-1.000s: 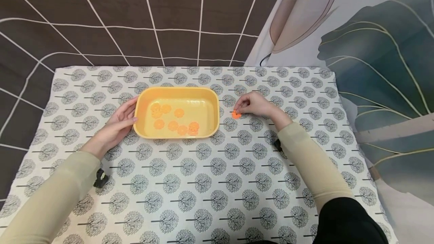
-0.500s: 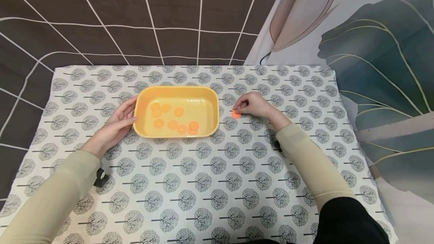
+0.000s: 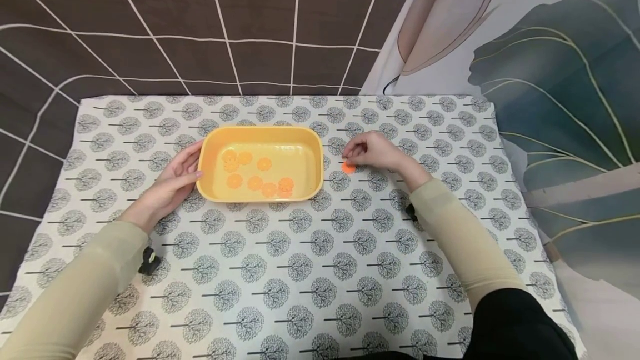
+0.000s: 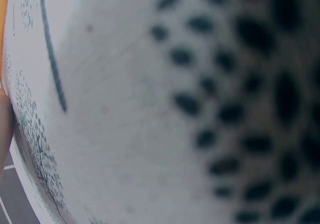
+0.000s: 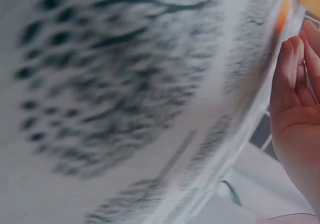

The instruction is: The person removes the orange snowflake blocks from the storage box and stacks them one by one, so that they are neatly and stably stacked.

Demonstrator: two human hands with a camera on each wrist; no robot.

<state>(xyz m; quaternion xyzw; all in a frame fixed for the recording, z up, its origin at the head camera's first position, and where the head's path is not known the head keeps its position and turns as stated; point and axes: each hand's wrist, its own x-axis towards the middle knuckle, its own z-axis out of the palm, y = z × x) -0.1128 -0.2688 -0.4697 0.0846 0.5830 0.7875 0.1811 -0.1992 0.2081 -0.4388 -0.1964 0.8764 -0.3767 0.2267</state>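
Observation:
The yellow plastic basin [image 3: 320,151] stands left of centre on the table, with several thin orange flower-edged discs [image 3: 264,164] spread over its floor. My left hand [image 3: 172,185] holds its left end, thumb at the rim and fingers along the outer wall; at the left wrist view's edge only a bit of a finger shows. To the right of the basin lies one bright orange disc [image 3: 348,168] on the cloth. My right hand [image 3: 372,151] hovers right over it with fingers bent together. In the right wrist view, the fingertips stand a little apart from the orange disc [image 5: 283,14].
A white cloth with a tree print [image 3: 280,243] covers the table. Behind it hangs a dark curtain [image 3: 260,15] with white grid lines, and a leaf-patterned curtain [image 3: 550,126] hangs at the right. Dark wrist devices [image 3: 149,260] sit at both sleeves.
My right hand has risen slightly off the orange disc, so more of the disc shows below the fingers. The disc, the basin and my left hand keep their places.

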